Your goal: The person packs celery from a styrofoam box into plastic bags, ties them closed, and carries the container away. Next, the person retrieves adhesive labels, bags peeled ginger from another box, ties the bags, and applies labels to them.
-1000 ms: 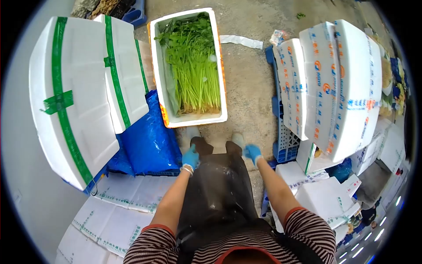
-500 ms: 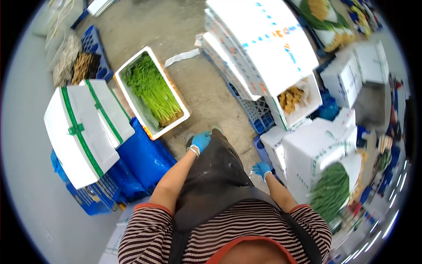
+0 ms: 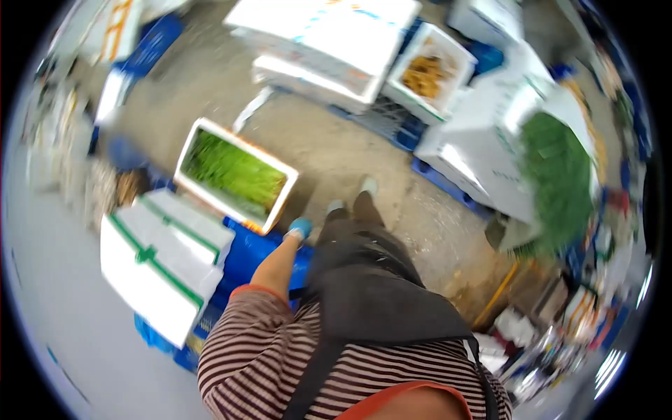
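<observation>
Left to right from here, I see green-taped white boxes [image 3: 154, 288], an open foam box [image 3: 187, 150] of leafy greens [image 3: 234, 171], and, near its corner, the blue-gloved left hand [image 3: 300, 227], too blurred to tell how closed it is or whether it grips anything, the right hand hidden from me.

Right hand hidden, left hand [image 3: 301, 227] blurred

Left glove [image 3: 301, 226] light blue. Greens [image 3: 234, 170] vivid green, their box [image 3: 283, 199] white. Shirt [image 3: 245, 343] dark-and-pale striped, collar [image 3: 413, 385] orange-red. Apron [image 3: 392, 308] black.
</observation>
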Tool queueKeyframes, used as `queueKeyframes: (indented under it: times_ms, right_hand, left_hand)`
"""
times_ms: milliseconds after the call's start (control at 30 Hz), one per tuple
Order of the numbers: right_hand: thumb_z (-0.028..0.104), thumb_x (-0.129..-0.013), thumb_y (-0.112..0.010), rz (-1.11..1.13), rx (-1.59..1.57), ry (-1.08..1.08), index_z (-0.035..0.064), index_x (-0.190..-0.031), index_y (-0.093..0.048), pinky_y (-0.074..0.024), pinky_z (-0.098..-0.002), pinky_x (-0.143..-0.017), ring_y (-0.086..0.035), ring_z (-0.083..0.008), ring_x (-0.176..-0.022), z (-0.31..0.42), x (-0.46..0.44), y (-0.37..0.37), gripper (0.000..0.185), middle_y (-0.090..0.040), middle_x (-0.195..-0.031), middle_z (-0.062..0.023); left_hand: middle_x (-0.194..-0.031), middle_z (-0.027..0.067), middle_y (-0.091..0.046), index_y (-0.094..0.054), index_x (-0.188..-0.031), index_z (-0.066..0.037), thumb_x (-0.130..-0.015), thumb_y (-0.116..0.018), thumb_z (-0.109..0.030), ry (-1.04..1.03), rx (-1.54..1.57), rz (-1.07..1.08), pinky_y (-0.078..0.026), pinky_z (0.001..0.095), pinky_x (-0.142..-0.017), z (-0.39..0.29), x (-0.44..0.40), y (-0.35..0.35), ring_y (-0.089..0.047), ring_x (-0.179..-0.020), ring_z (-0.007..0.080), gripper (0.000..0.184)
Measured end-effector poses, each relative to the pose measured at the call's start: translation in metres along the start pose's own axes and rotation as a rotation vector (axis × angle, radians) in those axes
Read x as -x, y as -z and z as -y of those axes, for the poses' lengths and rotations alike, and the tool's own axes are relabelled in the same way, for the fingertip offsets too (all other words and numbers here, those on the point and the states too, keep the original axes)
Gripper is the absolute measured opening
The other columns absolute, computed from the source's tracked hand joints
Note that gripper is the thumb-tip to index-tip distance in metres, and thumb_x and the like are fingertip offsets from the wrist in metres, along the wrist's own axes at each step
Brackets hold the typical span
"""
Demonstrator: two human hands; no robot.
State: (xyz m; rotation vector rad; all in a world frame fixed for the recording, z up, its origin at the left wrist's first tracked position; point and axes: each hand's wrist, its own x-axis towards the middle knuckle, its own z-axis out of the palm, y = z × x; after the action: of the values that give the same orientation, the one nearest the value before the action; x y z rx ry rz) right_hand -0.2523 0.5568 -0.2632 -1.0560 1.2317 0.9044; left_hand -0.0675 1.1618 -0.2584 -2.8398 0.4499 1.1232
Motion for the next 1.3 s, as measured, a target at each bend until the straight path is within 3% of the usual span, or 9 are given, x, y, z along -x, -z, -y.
queueKeyframes:
  times_ms: [200,367,433,633,767,867,1000,1167,1300]
  right_hand:
    - [0.053,-0.096,-0.042,-0.078,-0.196,-0.081,0.0003,-0.104,-0.070,-0.0511,-0.0411,-0.080,-0.068,-0.0244,-0.093,-0.116,0.082,-0.021,0.061,-0.072,-0.106,-0.0119]
    - [0.053,-0.087,-0.056,-0.392,0.461,0.264,0.0060,-0.141,-0.047,-0.0455,-0.0418,-0.098,-0.061,-0.0383,-0.111,-0.146,0.090,0.016,0.072,-0.058,-0.132,-0.0193]
    - [0.052,-0.087,-0.056,-0.514,0.368,0.167,0.0102,-0.145,-0.043,-0.0475,-0.0423,-0.095,-0.062,-0.0359,-0.111,-0.148,0.077,-0.123,0.072,-0.056,-0.135,-0.0184]
    - [0.045,-0.090,-0.055,-0.306,-0.332,0.045,0.0085,-0.107,-0.071,-0.0522,-0.0397,-0.072,-0.069,-0.0251,-0.085,-0.145,0.069,-0.032,0.044,-0.071,-0.102,-0.0111]
    - [0.050,-0.086,-0.055,-0.481,-0.167,0.167,0.0019,-0.095,-0.074,-0.0530,-0.0401,-0.078,-0.069,-0.0287,-0.081,-0.162,0.026,0.061,0.053,-0.071,-0.099,-0.0177]
    - [0.053,-0.084,-0.056,-0.548,-0.241,0.176,-0.0010,-0.098,-0.072,-0.0509,-0.0409,-0.084,-0.068,-0.0331,-0.088,-0.162,0.035,0.135,0.058,-0.069,-0.105,-0.0220]
    - [0.049,-0.080,-0.065,-0.772,-0.069,0.264,-0.0060,-0.113,-0.065,-0.0498,-0.0425,-0.089,-0.066,-0.0364,-0.101,-0.142,0.062,0.217,0.064,-0.064,-0.116,-0.0257]
    - [0.030,-0.073,-0.074,-0.808,-0.331,0.173,0.0077,-0.110,-0.070,-0.0543,-0.0409,-0.076,-0.068,-0.0338,-0.088,-0.143,0.013,0.282,0.043,-0.070,-0.104,-0.0199]
    - [0.039,-0.077,-0.070,-0.674,-0.494,0.072,0.0157,-0.094,-0.077,-0.0516,-0.0405,-0.083,-0.067,-0.0303,-0.096,-0.162,0.009,0.333,0.030,-0.070,-0.101,-0.0160]
  left_hand:
    - [-0.100,0.0126,-0.072,-0.077,-0.092,-0.018,-0.085,-0.056,-0.033,-0.250,-0.255,0.277,-0.056,0.0446,-0.077,-0.010,0.035,0.072,-0.070,-0.092,0.0318,0.027]
    - [-0.086,0.0081,-0.072,-0.075,-0.087,-0.016,-0.082,-0.060,-0.029,-0.425,-0.290,0.160,-0.054,0.0413,-0.067,-0.057,-0.038,0.186,-0.068,-0.079,0.0267,0.020]
    - [-0.078,0.0077,-0.071,-0.073,-0.085,-0.013,-0.082,-0.060,-0.023,-0.621,-0.301,0.043,-0.053,0.0418,-0.058,0.022,-0.085,0.193,-0.067,-0.069,0.0243,0.016]
    - [-0.083,0.0099,-0.071,-0.067,-0.103,-0.007,-0.087,-0.057,-0.013,-0.551,-0.333,0.302,-0.051,0.0378,-0.052,-0.193,-0.160,0.247,-0.064,-0.062,0.0198,0.020]
    - [-0.090,0.0147,-0.071,-0.067,-0.102,-0.003,-0.084,-0.057,-0.010,-1.091,-0.543,0.104,-0.052,0.0403,-0.056,-0.317,-0.211,0.237,-0.066,-0.066,0.0251,0.022]
    - [-0.096,0.0190,-0.069,-0.068,-0.110,-0.001,-0.082,-0.057,-0.007,-0.621,0.091,0.132,-0.052,0.0406,-0.062,-0.397,-0.286,0.180,-0.067,-0.074,0.0262,0.030]
    - [-0.087,0.0115,-0.069,-0.067,-0.115,-0.001,-0.086,-0.058,-0.009,-0.658,0.462,0.207,-0.050,0.0359,-0.058,-0.525,-0.280,0.198,-0.064,-0.069,0.0163,0.032]
    - [-0.087,0.0073,-0.068,-0.068,-0.114,-0.003,-0.089,-0.056,-0.013,-0.427,0.329,0.418,-0.049,0.0339,-0.058,-0.632,-0.225,0.246,-0.060,-0.068,0.0127,0.029]
    - [-0.086,0.0061,-0.068,-0.067,-0.114,-0.004,-0.089,-0.056,-0.012,-0.806,-0.375,0.346,-0.049,0.0322,-0.058,-0.701,-0.270,0.234,-0.059,-0.067,0.0126,0.029]
